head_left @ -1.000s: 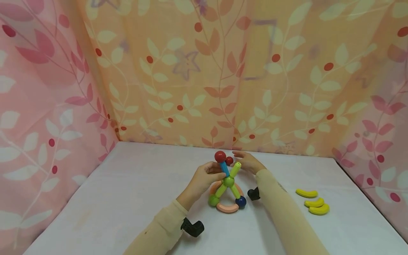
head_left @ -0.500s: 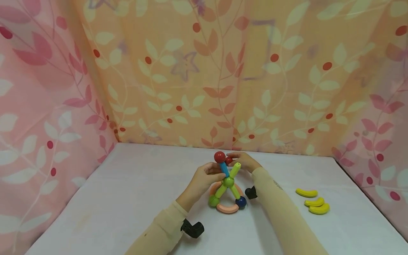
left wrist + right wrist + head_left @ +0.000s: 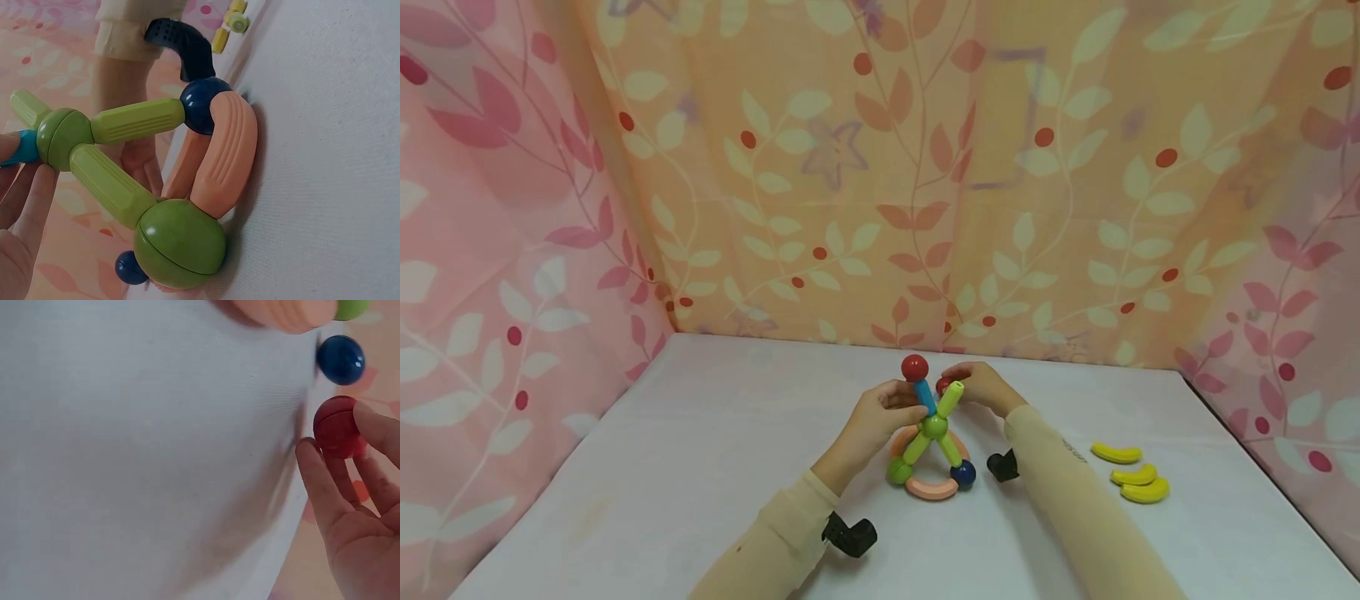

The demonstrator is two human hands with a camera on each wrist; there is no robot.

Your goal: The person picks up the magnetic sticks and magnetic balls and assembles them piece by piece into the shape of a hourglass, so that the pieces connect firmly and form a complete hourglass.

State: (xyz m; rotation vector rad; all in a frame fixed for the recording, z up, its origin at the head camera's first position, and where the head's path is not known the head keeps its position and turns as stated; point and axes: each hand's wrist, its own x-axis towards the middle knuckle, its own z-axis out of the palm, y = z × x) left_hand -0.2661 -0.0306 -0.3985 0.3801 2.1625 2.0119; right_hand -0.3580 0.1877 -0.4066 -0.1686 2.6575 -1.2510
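A toy figure of building rods and balls stands on the white table. A green centre ball [image 3: 934, 427] joins its light green rods [image 3: 139, 120] and a blue rod [image 3: 925, 398], which carries a large red ball [image 3: 914, 367]. Below, a green ball [image 3: 180, 244] and a dark blue ball [image 3: 962, 474] meet salmon curved pieces [image 3: 932, 489]. My left hand [image 3: 877, 421] pinches the blue rod between thumb and fingers. Behind the figure, my right hand [image 3: 983, 388] holds a smaller red ball [image 3: 337, 428] between thumb and fingers, apart from the figure in the right wrist view.
Several yellow curved pieces [image 3: 1145, 490] lie on the table [image 3: 700, 467] to the right. Another blue ball [image 3: 340, 359] sits behind the figure near the red one. Black wrist cameras [image 3: 850, 536] stick out below the sleeves. A patterned curtain [image 3: 820, 208] borders the table's back.
My right hand has come in from beside the small red ball and taken hold of it. The ball has shifted slightly right. My left hand keeps its hold on the blue rod.
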